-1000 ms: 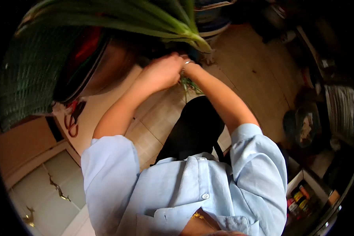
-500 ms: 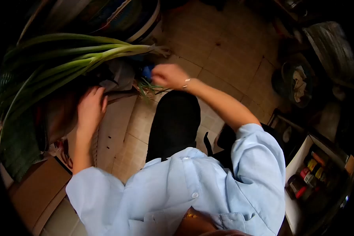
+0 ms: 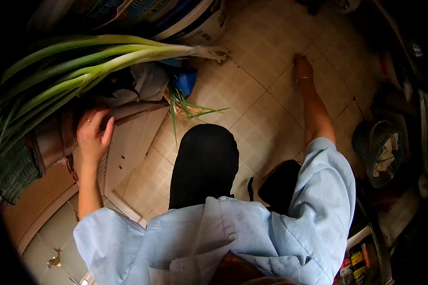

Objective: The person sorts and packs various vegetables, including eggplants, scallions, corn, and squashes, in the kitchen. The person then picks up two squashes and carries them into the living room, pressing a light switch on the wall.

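Note:
My left hand (image 3: 94, 133) is by a dark brown container or bag edge (image 3: 62, 135), its thumb apart from the bent fingers and nothing visible in it. Long green leeks (image 3: 123, 56) lie just above that hand, their white root ends pointing right. My right hand (image 3: 303, 69) reaches out over the tiled floor, seen from its side in shadow; its fingers are hidden from me. Between the hands, thin green leaves (image 3: 188, 107) stick out beside a blue packet (image 3: 184, 80) and a pale plastic bag (image 3: 149, 81).
A white bucket (image 3: 202, 21) stands at the top. A pale cabinet panel (image 3: 133, 137) lies below the left hand's side. To the right sits a dark bin (image 3: 366, 154) with crumpled paper (image 3: 386, 156). A box with several jars (image 3: 356, 263) is at bottom right.
My right hand has swung right, away from the thin leaves and blue packet, out over the floor. My left hand has shifted slightly left. The view has shifted too.

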The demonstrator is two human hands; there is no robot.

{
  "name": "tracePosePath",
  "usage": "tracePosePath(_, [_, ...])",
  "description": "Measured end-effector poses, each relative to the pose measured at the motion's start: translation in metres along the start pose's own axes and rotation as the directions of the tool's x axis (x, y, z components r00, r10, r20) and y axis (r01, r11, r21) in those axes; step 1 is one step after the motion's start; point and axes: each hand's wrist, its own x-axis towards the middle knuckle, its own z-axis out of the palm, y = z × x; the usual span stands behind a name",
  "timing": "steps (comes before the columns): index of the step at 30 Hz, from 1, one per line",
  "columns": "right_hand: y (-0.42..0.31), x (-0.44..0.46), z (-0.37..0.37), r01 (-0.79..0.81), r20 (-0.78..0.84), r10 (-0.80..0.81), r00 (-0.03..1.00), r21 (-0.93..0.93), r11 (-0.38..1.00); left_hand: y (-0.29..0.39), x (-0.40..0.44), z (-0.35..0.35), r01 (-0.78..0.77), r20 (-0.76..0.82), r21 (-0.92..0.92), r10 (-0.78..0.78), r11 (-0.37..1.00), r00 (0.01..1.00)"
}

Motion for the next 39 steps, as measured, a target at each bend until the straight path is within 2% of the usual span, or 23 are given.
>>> tracePosePath(2, [-0.002, 0.001, 0.003, 0.059, 0.033, -0.055, 0.998, -0.126, 0.99, 0.001, 0.001, -0.002, -0.007, 0.024, 0.0, 0.007, 1.0, 1.0])
tracePosePath(4, [-0.006, -0.03, -0.018, 0.041, 0.044, -0.051, 0.998, 0.208, 0.977, 0.001, -0.004, -0.005, 0.012, 0.033, 0.014, -0.013, 1.0, 0.999])
tracePosePath(6, [-0.013, -0.04, -0.012, -0.139, 0.064, 0.123, 0.99, 0.389, 0.911, -0.003, -0.002, 0.001, -0.04, -0.017, 0.017, 0.041, 0.999, 0.999])
tracePosePath(10, [0.032, -0.039, -0.025, -0.067, 0.041, 0.061, 0.997, 0.837, 0.543, -0.008, 0.017, 0.011, -0.093, -0.014, 0.022, 0.093, 0.995, 0.996])
tracePosePath(12, [0.03, -0.111, -0.119, -0.05, -0.008, 0.238, 0.971, 0.971, 0.235, -0.008, 0.003, -0.001, -0.086, 0.076, 0.049, 0.082, 0.995, 0.994])
tracePosePath(15, [0.083, -0.175, -0.207, 0.053, -0.096, 0.448, 0.889, 0.993, 0.109, -0.009, 0.005, -0.004, -0.077, 0.151, 0.051, 0.068, 0.996, 0.986])
tracePosePath(19, [0.159, -0.245, -0.294, 0.081, -0.216, 0.658, 0.722, 0.97, 0.23, -0.015, 0.007, -0.01, 0.128, 0.401, 0.038, -0.132, 0.991, 0.906])
tracePosePath(20, [0.198, -0.255, -0.291, 0.091, -0.229, 0.603, 0.764, 0.964, 0.251, -0.002, 0.01, -0.022, 0.139, 0.428, -0.01, -0.121, 0.99, 0.896])
tracePosePath(21, [0.25, -0.254, -0.27, -0.078, -0.262, 0.615, 0.743, 0.88, 0.468, 0.015, 0.011, -0.036, 0.02, 0.363, -0.059, 0.002, 0.998, 0.932])
tracePosePath(22, [0.273, -0.271, -0.266, -0.168, -0.577, 0.302, 0.759, 0.275, 0.947, 0.061, 0.025, -0.075, 0.03, 0.464, -0.082, 0.012, 0.996, 0.886])
tracePosePath(23, [0.271, -0.284, -0.289, -0.487, -0.255, 0.624, 0.738, 0.44, 0.755, 0.076, 0.025, -0.075, -0.058, 0.412, -0.228, 0.15, 0.972, 0.899])
tracePosePath(24, [0.27, -0.297, -0.311, -0.787, 0.12, 0.817, 0.564, 0.375, 0.489, 0.114, 0.036, -0.104, -0.136, 0.406, -0.34, 0.275, 0.931, 0.871])
tracePosePath(26, [0.271, -0.321, -0.332, -0.749, -0.034, 0.884, 0.466, 0.517, 0.415, 0.184, 0.057, -0.158, -0.179, 0.331, -0.546, 0.407, 0.819, 0.851])
tracePosePath(27, [0.237, -0.341, -0.372, -0.612, -0.146, 0.9, 0.41, 0.688, 0.39, 0.215, 0.065, -0.19, -0.14, 0.36, -0.593, 0.417, 0.793, 0.834])
tracePosePath(28, [0.238, -0.349, -0.385, -0.519, -0.096, 0.929, 0.357, 0.807, 0.283, 0.245, 0.077, -0.222, -0.096, 0.386, -0.643, 0.429, 0.76, 0.817])
tracePosePath(29, [0.228, -0.361, -0.4, -0.529, -0.154, 0.915, 0.373, 0.775, 0.346, 0.27, 0.092, -0.251, -0.137, 0.343, -0.673, 0.472, 0.727, 0.812])
tracePosePath(31, [0.198, -0.383, -0.439, -0.517, -0.04, 0.919, 0.393, 0.816, 0.257, 0.305, 0.113, -0.303, -0.199, 0.289, -0.718, 0.546, 0.667, 0.786])
tracePosePath(33, [0.189, -0.385, -0.44, -0.616, -0.122, 0.879, 0.461, 0.669, 0.416, 0.333, 0.135, -0.35, -0.215, 0.198, -0.782, 0.561, 0.585, 0.804])
tracePosePath(34, [0.184, -0.384, -0.433, -0.554, -0.166, 0.862, 0.48, 0.704, 0.444, 0.343, 0.148, -0.374, -0.195, 0.167, -0.821, 0.552, 0.536, 0.817])
tracePosePath(35, [0.157, -0.389, -0.464, -0.54, -0.062, 0.852, 0.519, 0.749, 0.384, 0.349, 0.16, -0.391, -0.183, 0.154, -0.832, 0.535, 0.524, 0.831])
tracePosePath(36, [0.154, -0.38, -0.447, -0.379, -0.074, 0.789, 0.61, 0.848, 0.372, 0.353, 0.172, -0.404, -0.168, 0.146, -0.844, 0.52, 0.51, 0.841])
tracePosePath(38, [0.106, -0.382, -0.484, -0.378, 0.122, 0.645, 0.755, 0.884, 0.274, 0.353, 0.196, -0.416, -0.215, 0.068, -0.845, 0.497, 0.489, 0.865])
tracePosePath(39, [0.085, -0.378, -0.49, -0.303, 0.086, 0.591, 0.802, 0.911, 0.279, 0.353, 0.209, -0.421, -0.177, 0.085, -0.86, 0.476, 0.479, 0.875])
